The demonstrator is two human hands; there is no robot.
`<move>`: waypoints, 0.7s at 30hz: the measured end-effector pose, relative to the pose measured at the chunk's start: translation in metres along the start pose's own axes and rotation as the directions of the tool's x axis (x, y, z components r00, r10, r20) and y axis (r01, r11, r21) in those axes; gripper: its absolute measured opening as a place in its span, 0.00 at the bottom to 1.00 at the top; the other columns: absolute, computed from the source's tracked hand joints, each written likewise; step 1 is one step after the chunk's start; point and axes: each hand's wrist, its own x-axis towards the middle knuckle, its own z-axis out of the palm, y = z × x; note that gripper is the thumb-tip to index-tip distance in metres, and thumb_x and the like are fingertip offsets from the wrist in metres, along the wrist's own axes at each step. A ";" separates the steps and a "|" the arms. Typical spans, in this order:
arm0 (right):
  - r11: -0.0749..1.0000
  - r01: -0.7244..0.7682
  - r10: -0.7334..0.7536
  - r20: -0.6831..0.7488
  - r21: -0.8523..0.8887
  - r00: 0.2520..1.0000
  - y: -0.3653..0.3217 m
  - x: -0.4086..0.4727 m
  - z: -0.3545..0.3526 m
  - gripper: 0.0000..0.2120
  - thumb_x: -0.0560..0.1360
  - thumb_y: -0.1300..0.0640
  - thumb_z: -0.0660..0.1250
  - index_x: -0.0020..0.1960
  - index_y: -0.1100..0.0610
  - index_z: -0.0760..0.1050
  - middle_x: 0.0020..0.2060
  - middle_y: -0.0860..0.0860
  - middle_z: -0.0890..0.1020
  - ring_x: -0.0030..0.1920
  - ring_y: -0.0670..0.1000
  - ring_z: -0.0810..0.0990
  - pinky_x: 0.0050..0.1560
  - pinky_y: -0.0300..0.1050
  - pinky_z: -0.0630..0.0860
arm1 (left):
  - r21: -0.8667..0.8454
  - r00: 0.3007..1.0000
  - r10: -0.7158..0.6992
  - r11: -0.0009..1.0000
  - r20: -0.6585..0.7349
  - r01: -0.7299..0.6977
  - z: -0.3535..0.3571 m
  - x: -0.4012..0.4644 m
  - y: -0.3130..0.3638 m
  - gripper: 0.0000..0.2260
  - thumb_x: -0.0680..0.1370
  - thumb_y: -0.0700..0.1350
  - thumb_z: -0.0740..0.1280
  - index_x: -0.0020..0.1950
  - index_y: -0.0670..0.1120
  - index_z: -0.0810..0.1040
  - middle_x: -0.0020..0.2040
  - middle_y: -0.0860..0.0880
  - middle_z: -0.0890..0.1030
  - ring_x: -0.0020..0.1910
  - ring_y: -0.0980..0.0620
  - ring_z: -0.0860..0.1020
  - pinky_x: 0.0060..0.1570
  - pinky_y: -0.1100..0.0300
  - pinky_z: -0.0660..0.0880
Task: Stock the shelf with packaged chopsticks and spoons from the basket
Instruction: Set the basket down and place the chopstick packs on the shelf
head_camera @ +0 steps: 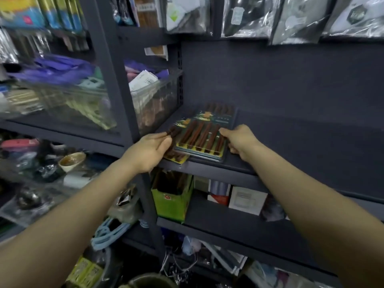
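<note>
A dark metal shelf (291, 142) fills the middle and right of the frame, with cluttered racks of bagged goods at the left. Left of centre, the left hand (148, 151) pinches the edge of a chopstick pack (176, 140) lying at the shelf's front left corner. Just to its right a second chopstick pack (204, 136) overlaps it, and the right hand (242, 140), fingers curled, holds that pack's right edge.
</note>
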 end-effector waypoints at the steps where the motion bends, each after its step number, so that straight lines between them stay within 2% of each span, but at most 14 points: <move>1: 0.998 0.033 -0.033 -0.009 -0.057 0.999 -0.004 0.001 0.007 0.20 0.77 0.54 0.65 0.30 0.56 0.61 0.24 0.53 0.65 0.24 0.52 0.64 0.27 0.45 0.65 | -0.018 1.000 -0.018 1.000 0.014 0.019 -0.003 -0.006 0.000 0.23 0.81 0.54 0.48 0.73 0.45 0.62 0.76 0.47 0.61 0.75 0.51 0.56 0.73 0.60 0.50; 2: 0.992 0.062 -0.065 -0.023 -0.111 0.998 -0.008 0.002 0.013 0.18 0.77 0.53 0.65 0.31 0.58 0.66 0.26 0.55 0.70 0.25 0.54 0.68 0.30 0.48 0.69 | -0.056 0.999 -0.028 0.998 0.019 0.029 -0.005 -0.012 0.002 0.24 0.81 0.54 0.48 0.74 0.46 0.60 0.76 0.47 0.59 0.76 0.51 0.55 0.73 0.60 0.49; 3: 0.984 0.093 -0.100 -0.037 -0.153 0.994 -0.011 0.001 0.018 0.16 0.77 0.52 0.64 0.37 0.63 0.73 0.30 0.59 0.76 0.29 0.56 0.74 0.36 0.50 0.74 | -0.109 1.000 -0.023 0.994 0.007 0.024 -0.006 -0.019 0.004 0.23 0.81 0.54 0.49 0.74 0.46 0.59 0.76 0.48 0.59 0.76 0.52 0.53 0.73 0.60 0.48; 5: 0.957 0.166 -0.188 -0.074 -0.240 0.979 -0.010 0.000 0.027 0.20 0.78 0.51 0.62 0.54 0.69 0.76 0.46 0.63 0.81 0.47 0.61 0.81 0.52 0.54 0.78 | -0.181 0.994 0.028 0.982 -0.103 -0.046 -0.005 -0.034 0.003 0.22 0.81 0.51 0.51 0.74 0.46 0.60 0.76 0.49 0.60 0.76 0.53 0.52 0.71 0.62 0.49; 6: 0.932 0.214 -0.252 -0.100 -0.291 0.962 -0.008 -0.006 0.029 0.20 0.78 0.51 0.61 0.59 0.67 0.74 0.53 0.62 0.80 0.55 0.60 0.78 0.56 0.49 0.75 | -0.178 0.979 0.061 0.979 -0.197 -0.097 -0.003 -0.044 -0.001 0.21 0.81 0.49 0.53 0.73 0.47 0.61 0.75 0.49 0.62 0.76 0.53 0.54 0.69 0.64 0.51; 7: 0.903 0.271 -0.326 -0.121 -0.334 0.938 -0.007 -0.019 0.031 0.18 0.78 0.51 0.60 0.61 0.64 0.73 0.59 0.60 0.77 0.58 0.57 0.76 0.56 0.43 0.72 | -0.155 0.949 0.097 0.977 -0.301 -0.149 0.001 -0.055 -0.007 0.19 0.81 0.47 0.55 0.72 0.46 0.64 0.72 0.49 0.66 0.74 0.54 0.58 0.67 0.66 0.53; 8: 0.868 0.338 -0.411 -0.145 -0.363 0.900 -0.004 -0.033 0.033 0.15 0.79 0.53 0.60 0.61 0.61 0.73 0.60 0.58 0.75 0.56 0.53 0.75 0.51 0.38 0.69 | -0.129 0.912 0.129 0.973 -0.388 -0.192 0.005 -0.067 -0.014 0.17 0.80 0.45 0.57 0.69 0.45 0.68 0.67 0.49 0.70 0.70 0.55 0.62 0.64 0.68 0.56; 10: 0.812 0.475 -0.549 -0.170 -0.340 0.818 0.007 -0.068 0.038 0.09 0.79 0.58 0.58 0.56 0.58 0.74 0.53 0.57 0.77 0.43 0.53 0.76 0.40 0.41 0.67 | -0.130 0.886 0.165 0.961 -0.434 -0.243 0.017 -0.092 -0.030 0.14 0.78 0.42 0.58 0.62 0.42 0.74 0.57 0.51 0.73 0.60 0.56 0.68 0.54 0.70 0.60; 12: 0.792 0.559 -0.591 -0.078 -0.245 0.803 0.022 -0.110 0.051 0.06 0.79 0.60 0.57 0.51 0.54 0.72 0.37 0.56 0.80 0.29 0.52 0.74 0.31 0.46 0.68 | -0.209 0.924 0.180 0.943 -0.337 -0.260 0.033 -0.116 -0.049 0.14 0.76 0.42 0.57 0.60 0.42 0.75 0.52 0.53 0.73 0.52 0.57 0.70 0.47 0.69 0.64; 13: 0.779 0.581 -0.594 0.020 -0.236 0.804 0.035 -0.128 0.062 0.06 0.79 0.61 0.57 0.49 0.53 0.71 0.32 0.53 0.79 0.26 0.50 0.72 0.29 0.45 0.68 | -0.263 0.950 0.174 0.934 -0.258 -0.242 0.044 -0.128 -0.060 0.14 0.77 0.42 0.57 0.60 0.42 0.75 0.51 0.52 0.73 0.50 0.56 0.72 0.45 0.68 0.66; 15: 0.754 0.580 -0.528 0.242 -0.307 0.814 0.071 -0.153 0.091 0.05 0.79 0.57 0.57 0.48 0.51 0.70 0.29 0.51 0.79 0.26 0.53 0.74 0.30 0.45 0.71 | -0.344 0.988 0.124 0.927 -0.087 -0.146 0.072 -0.151 -0.089 0.13 0.78 0.41 0.58 0.61 0.43 0.75 0.50 0.51 0.74 0.46 0.54 0.75 0.44 0.66 0.69; 17: 0.767 0.509 -0.360 0.395 -0.390 0.845 0.118 -0.169 0.124 0.10 0.78 0.52 0.56 0.48 0.55 0.74 0.31 0.56 0.80 0.30 0.58 0.77 0.33 0.51 0.73 | -0.402 0.997 0.011 0.915 0.073 0.019 0.106 -0.179 -0.123 0.12 0.78 0.38 0.59 0.61 0.42 0.74 0.50 0.50 0.75 0.43 0.53 0.75 0.43 0.69 0.69; 19: 0.822 0.341 -0.096 0.480 -0.457 0.872 0.176 -0.181 0.159 0.12 0.79 0.54 0.57 0.50 0.61 0.75 0.33 0.52 0.78 0.33 0.55 0.76 0.35 0.44 0.73 | -0.436 0.968 -0.072 0.883 0.239 0.173 0.146 -0.213 -0.158 0.13 0.78 0.37 0.60 0.61 0.40 0.74 0.51 0.48 0.75 0.46 0.51 0.76 0.45 0.70 0.69; 21: 0.817 0.205 0.113 0.497 -0.540 0.860 0.240 -0.197 0.194 0.09 0.79 0.58 0.58 0.49 0.62 0.75 0.33 0.52 0.75 0.34 0.53 0.74 0.36 0.38 0.68 | -0.443 0.925 -0.118 0.851 0.360 0.282 0.189 -0.253 -0.193 0.13 0.77 0.38 0.61 0.60 0.39 0.75 0.51 0.47 0.76 0.48 0.50 0.77 0.45 0.72 0.69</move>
